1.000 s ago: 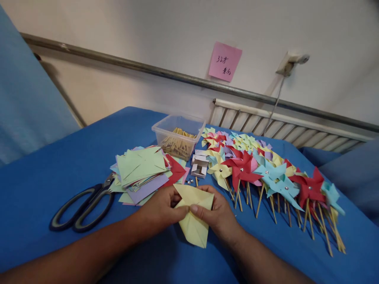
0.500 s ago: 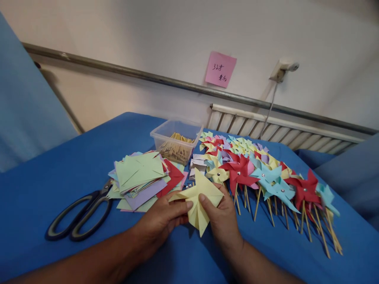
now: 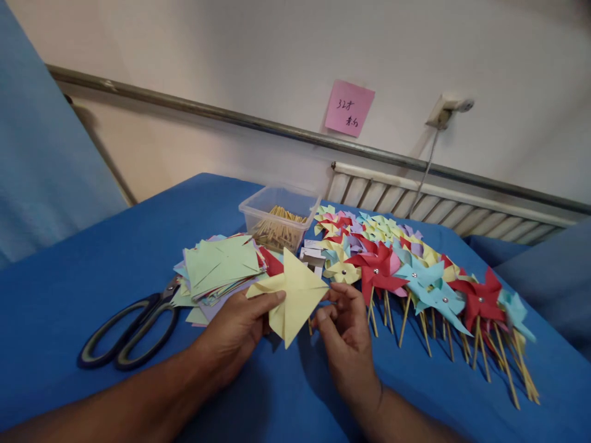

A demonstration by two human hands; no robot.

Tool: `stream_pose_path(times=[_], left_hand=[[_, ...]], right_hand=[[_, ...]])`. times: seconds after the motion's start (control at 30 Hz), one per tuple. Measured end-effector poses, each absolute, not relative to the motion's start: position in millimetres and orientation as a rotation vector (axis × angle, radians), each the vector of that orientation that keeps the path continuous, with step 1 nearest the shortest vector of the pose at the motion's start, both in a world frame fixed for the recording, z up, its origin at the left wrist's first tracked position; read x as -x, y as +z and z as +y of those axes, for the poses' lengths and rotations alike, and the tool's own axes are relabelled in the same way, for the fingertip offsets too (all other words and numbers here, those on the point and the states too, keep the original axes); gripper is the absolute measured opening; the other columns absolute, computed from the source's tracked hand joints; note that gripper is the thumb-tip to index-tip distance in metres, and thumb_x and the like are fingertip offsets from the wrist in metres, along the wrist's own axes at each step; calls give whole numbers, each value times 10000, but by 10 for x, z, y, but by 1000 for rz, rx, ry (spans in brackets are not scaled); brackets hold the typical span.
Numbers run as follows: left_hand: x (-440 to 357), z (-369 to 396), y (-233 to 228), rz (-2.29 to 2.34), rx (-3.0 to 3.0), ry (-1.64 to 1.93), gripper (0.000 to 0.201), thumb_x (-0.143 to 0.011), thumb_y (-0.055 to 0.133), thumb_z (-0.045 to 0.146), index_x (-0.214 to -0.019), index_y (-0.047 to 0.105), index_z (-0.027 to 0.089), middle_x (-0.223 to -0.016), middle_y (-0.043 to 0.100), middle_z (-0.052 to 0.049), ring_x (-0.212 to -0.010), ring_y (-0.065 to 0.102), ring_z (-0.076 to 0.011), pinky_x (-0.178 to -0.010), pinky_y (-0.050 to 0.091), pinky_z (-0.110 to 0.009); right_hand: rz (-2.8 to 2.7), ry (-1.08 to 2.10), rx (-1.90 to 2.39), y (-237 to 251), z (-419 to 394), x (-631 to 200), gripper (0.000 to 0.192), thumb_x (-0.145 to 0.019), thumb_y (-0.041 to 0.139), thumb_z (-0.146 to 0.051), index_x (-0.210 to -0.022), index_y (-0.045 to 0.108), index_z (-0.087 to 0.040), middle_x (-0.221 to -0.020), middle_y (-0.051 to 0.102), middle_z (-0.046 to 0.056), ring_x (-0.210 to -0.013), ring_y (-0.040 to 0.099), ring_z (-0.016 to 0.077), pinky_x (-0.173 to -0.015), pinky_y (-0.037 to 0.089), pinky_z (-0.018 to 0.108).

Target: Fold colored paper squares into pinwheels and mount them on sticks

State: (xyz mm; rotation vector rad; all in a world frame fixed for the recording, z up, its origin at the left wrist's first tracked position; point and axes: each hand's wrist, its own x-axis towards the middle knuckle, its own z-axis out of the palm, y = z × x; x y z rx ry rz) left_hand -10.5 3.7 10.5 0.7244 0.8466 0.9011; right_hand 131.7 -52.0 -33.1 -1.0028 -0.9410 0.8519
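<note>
From the head camera, your left hand (image 3: 235, 326) pinches the yellow paper piece (image 3: 292, 294) by its left flap, thumb on top and fingers beneath, so the sheet is lifted off the blue table (image 3: 115, 246) and tilted. The paper lies directly to the right of that hand, with its longest line running from the tip pointing away from you down to the tip pointing toward you.

Your right hand (image 3: 347, 335) is loosely curled with nothing in it; its fingertips (image 3: 333, 294) sit just at the paper's right point, touching or nearly so — I cannot tell which. The paper sits between your two hands, the left one alone carrying it.

Beyond your left hand lies the stack of cut paper squares (image 3: 219, 267), with the scissors (image 3: 127, 329) farther to its left. Beyond and to the right of your right hand the finished pinwheels (image 3: 415, 271) lie on their sticks, and the clear tub of sticks (image 3: 277, 218) stands past the paper's far tip.
</note>
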Motion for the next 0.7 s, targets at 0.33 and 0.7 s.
stream_pose_path(times=[0.33, 0.7], left_hand=[[144, 30, 120, 785, -729, 869, 319, -772, 690, 163, -1090, 699, 138, -997, 769, -98, -913, 695, -251, -755, 544, -311], [60, -11, 69, 847, -725, 797, 340, -656, 803, 179, -984, 733, 125, -904, 778, -98, -794, 704, -236, -759, 533, -324]], right_hand=[[-1621, 606, 1008, -296, -603, -1386, 246, -851, 585, -95, -1046, 615, -242, -814, 601, -10, -733, 569, 128, -674, 453, 247], [-1168, 859, 1307, -398, -479, -1342, 181, -830, 633, -286, -700, 550, -192, -628, 561, -26, -570, 469, 115, -545, 378, 233]])
